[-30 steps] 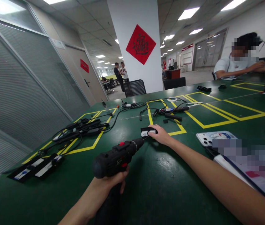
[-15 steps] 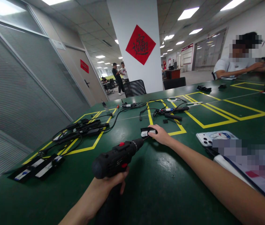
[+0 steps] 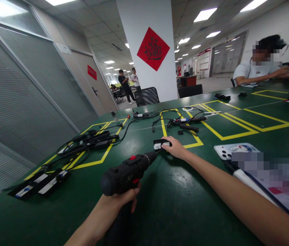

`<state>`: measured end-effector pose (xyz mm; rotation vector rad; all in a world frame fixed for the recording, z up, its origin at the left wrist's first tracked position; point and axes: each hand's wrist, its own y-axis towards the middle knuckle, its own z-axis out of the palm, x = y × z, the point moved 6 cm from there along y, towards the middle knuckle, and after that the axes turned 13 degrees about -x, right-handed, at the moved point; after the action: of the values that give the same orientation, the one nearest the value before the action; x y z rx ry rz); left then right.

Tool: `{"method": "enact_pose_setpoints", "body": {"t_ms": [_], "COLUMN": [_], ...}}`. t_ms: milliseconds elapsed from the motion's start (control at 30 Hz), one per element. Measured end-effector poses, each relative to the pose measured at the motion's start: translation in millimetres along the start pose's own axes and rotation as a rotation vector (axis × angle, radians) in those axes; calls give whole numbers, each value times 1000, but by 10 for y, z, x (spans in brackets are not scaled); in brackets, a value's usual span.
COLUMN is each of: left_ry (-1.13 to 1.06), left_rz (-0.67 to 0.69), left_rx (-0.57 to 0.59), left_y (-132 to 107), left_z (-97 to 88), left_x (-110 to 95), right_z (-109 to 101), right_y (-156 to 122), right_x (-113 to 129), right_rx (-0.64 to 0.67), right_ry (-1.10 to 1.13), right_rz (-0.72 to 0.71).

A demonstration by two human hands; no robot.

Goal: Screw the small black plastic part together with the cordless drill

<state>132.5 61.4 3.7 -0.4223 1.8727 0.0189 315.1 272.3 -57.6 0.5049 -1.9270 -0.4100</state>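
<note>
My left hand [image 3: 124,202] is wrapped round the handle of a black cordless drill [image 3: 126,173] with red buttons. The drill slants away from me, its chuck and thin bit pointing at a small black piece with a white label [image 3: 157,146]. That piece is gripped in the fingers of my right hand [image 3: 173,147], just above the green table [image 3: 159,205]. Whether the bit touches the piece I cannot tell. The underside of the piece is hidden by my fingers and the chuck.
Tangled black cables [image 3: 95,138] and flat black parts with white labels [image 3: 51,182] lie at left. Beyond my right hand are a pen-like tool [image 3: 190,120] and more cables. A phone [image 3: 236,152] lies at right. A person [image 3: 257,73] sits at the far right.
My hands, the drill and the labelled piece show no visible movement. In the background, a standing person has shifted slightly left, and the seated person's head and hands have moved a little.
</note>
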Motion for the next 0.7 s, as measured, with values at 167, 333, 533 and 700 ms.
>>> {"method": "enact_pose_setpoints", "body": {"t_ms": [167, 333, 533, 700], "left_ry": [9, 8, 51, 36], "left_rz": [31, 27, 24, 3], "left_rx": [-6, -2, -1, -20], "left_y": [-1, -18, -8, -15], "left_z": [4, 11, 12, 3], "left_x": [-4, -21, -1, 18], "right_z": [2, 8, 21, 17], "right_y": [1, 3, 14, 14], "right_x": [-9, -16, -26, -28], "right_rx": [-9, -13, -19, -7], "right_ry": [0, 3, -6, -2], "right_rz": [-17, -18, -24, -16]}}
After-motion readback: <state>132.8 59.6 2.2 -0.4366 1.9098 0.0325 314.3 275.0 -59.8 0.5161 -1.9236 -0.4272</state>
